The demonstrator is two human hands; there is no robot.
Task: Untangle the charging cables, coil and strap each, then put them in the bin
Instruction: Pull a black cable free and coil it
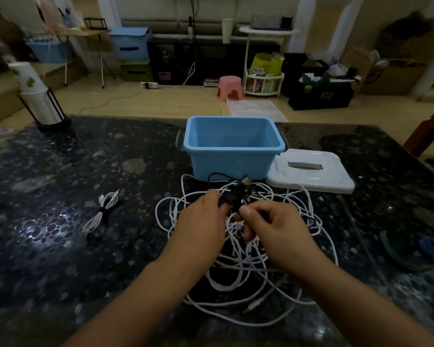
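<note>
Nearest us, a white cable tangle sprawls at the table's near edge, not yet sorted. One strapped white coil lies well left; the blue bin behind holds nothing we can see. Our left hand and right hand both pinch a black cable, raised just above the tangle.
</note>
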